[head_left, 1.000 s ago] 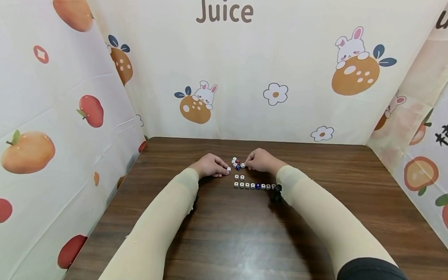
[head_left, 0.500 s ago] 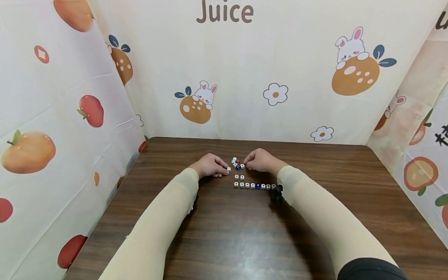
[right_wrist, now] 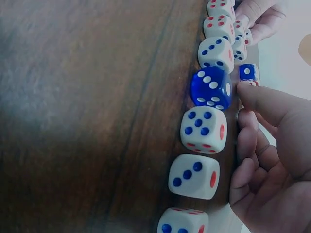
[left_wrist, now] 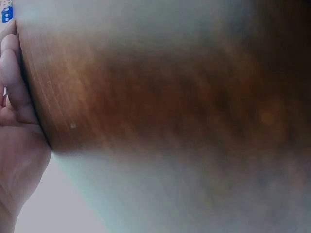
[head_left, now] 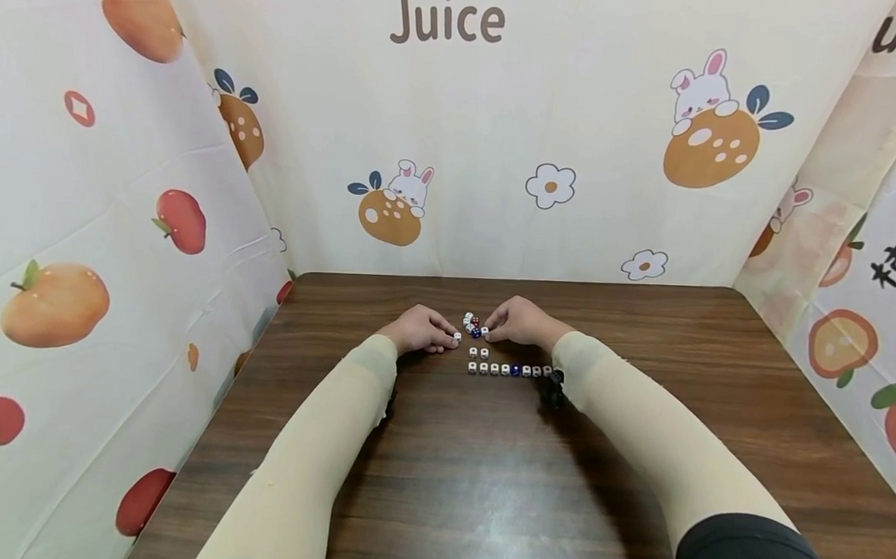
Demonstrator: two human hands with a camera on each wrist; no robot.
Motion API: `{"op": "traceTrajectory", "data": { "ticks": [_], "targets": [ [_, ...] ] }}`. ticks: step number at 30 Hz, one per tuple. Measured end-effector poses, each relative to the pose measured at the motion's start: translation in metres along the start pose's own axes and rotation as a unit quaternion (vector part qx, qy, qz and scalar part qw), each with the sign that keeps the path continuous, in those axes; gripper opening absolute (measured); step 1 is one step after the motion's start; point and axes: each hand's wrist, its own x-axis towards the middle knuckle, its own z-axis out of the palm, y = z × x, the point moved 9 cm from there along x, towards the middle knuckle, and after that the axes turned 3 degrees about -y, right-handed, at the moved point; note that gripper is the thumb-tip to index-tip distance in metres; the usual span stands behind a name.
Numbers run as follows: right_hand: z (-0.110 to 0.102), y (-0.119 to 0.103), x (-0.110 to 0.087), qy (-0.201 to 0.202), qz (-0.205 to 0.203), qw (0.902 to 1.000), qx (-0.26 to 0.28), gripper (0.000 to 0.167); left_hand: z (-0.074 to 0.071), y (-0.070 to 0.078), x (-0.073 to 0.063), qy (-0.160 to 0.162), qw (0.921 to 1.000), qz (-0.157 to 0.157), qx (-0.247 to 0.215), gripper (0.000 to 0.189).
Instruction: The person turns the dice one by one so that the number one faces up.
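Note:
My left hand (head_left: 418,329) rests on the brown table and pinches a white die (head_left: 457,337) between thumb and fingertips. Just across from it, my right hand (head_left: 527,323) pinches another white die (head_left: 485,332) at the near right of a small cluster. That cluster has white dice, a red die (head_left: 475,320) and a blue die (head_left: 476,332). In the right wrist view, the right thumb (right_wrist: 265,102) partly hides its die. The left wrist view catches only the edge of the left hand (left_wrist: 19,141), with a blue die (left_wrist: 7,14) beyond its fingertips.
Nearer me runs a straight row of white dice (head_left: 494,369) with one blue die (head_left: 516,371) in it. Two white dice (head_left: 478,352) sit side by side behind its left end. The right wrist hangs over the row's right end. Printed cloth (head_left: 454,146) stands behind the table (head_left: 440,463).
The right fingertips draw slightly back from the die at the cluster's edge, then return to pinch it. The left hand stays in place with its die.

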Motion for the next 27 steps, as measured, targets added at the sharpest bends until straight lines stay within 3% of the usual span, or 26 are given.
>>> {"op": "traceTrajectory", "data": {
  "ticks": [27],
  "targets": [
    [-0.01, 0.006, -0.021, 0.035, 0.001, 0.999, 0.028, 0.016, 0.0, 0.002, -0.003, -0.002, 0.9999, 0.003, 0.011, 0.021]
  ]
}}
